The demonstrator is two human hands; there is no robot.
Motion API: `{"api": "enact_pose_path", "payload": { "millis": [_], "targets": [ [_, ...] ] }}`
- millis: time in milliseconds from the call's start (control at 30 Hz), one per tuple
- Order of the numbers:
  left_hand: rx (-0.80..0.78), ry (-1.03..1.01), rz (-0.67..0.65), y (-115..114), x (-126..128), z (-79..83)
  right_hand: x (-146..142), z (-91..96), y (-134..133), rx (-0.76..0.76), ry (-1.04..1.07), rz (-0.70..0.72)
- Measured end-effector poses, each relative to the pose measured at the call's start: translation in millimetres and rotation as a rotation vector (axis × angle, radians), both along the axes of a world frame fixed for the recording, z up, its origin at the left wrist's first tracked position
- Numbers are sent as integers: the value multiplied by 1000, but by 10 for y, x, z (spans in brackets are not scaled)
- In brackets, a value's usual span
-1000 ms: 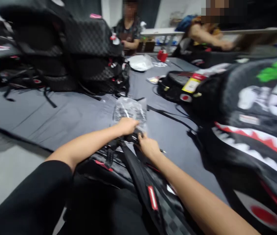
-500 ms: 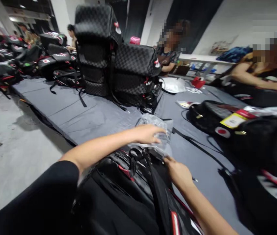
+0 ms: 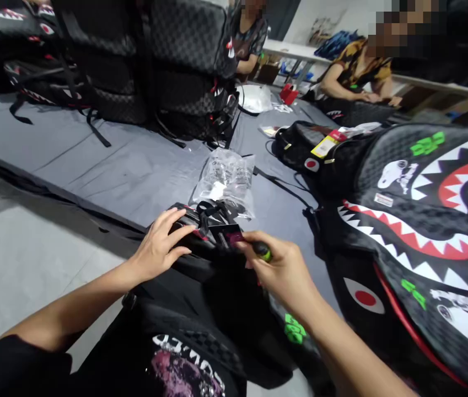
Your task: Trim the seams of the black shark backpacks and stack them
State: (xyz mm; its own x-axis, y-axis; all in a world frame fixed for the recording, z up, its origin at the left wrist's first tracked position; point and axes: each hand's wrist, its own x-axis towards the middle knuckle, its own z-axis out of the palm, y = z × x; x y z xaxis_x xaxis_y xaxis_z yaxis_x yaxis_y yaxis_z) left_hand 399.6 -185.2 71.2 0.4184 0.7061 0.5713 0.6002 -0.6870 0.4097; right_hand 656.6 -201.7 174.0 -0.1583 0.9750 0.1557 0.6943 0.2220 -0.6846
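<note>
A black backpack lies in front of me at the near edge of a grey table. My left hand rests on its top, fingers spread. My right hand is closed round a small green-tipped object and pinches a dark tag at the bag's top handle. A crumpled clear plastic bag lies just beyond the backpack.
Stacked black checkered backpacks stand at the back left. A large shark-mouth backpack fills the right side, with a smaller black bag behind it. Two other people work at the far end. Grey floor lies to the left.
My left hand came off the plastic bag and now rests on the backpack's top. My right hand lifted and now grips a green-tipped object by the tag. The view swung right and down.
</note>
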Motion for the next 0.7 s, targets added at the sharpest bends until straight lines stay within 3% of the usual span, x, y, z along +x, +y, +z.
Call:
{"api": "enact_pose_path", "payload": {
  "millis": [133, 367, 433, 600, 700],
  "targets": [
    [55, -111, 123, -127, -48, -128, -146, -167, -23, 128, -271, 63],
    [-12, -179, 217, -383, -186, -327, -321, -238, -34, 6, -517, 255],
    [-80, -192, 279, -418, -211, -393, -396, -268, -6, -49, -614, 294],
    [-448, -184, 375, -432, -252, -514, -669, -288, 161, -267, -811, 393],
    [-475, -206, 369, -433, -250, -531, -801, -296, 189, -319, -908, 461]
  ]
}}
